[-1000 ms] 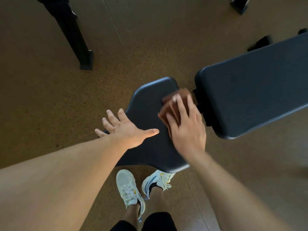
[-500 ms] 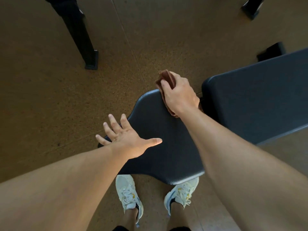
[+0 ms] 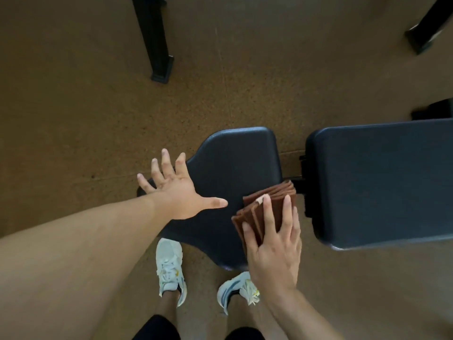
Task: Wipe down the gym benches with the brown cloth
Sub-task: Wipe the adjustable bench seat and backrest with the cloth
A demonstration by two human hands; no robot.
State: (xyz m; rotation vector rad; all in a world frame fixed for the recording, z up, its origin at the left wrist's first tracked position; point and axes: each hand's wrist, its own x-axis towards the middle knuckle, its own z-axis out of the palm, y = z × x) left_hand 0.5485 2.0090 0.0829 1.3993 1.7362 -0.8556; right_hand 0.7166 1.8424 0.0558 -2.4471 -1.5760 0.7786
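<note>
Item: brown cloth (image 3: pixel 266 212), folded into a thick stack of layers, lying on the near right corner of the seat pad (image 3: pixel 230 173), close to the gap before the back pad (image 3: pixel 377 182)

Right hand (image 3: pixel 274 244): flat on top of the cloth, fingers straight and spread, pressing it down onto the pad; nothing is pinched or curled around

Left hand (image 3: pixel 176 187): splayed, fingers straight, at the narrow left end of the seat pad; whether it bears on the pad or hovers just above cannot be told; holds nothing

Surroundings: cork-toned floor (image 3: pixel 85 106); black frame leg (image 3: pixel 157 45) upper left; white trainers (image 3: pixel 171 268) below the seat pad

Risks, as judged:
- Cloth is held by downward pressure alone; a fast stroke could let the folded layers fan apart or slip from under the palm
- Cloth sits at the pad's right edge beside the hinge gap; a stroke carried too far could drop a corner into the gap or snag it on the black bracket (image 3: pixel 302 173) there
- Stack overhangs the near rim slightly; pulling towards the body could push it off onto the floor
- Far side of the seat pad and the whole back pad look likely to be missed if strokes stay short
</note>
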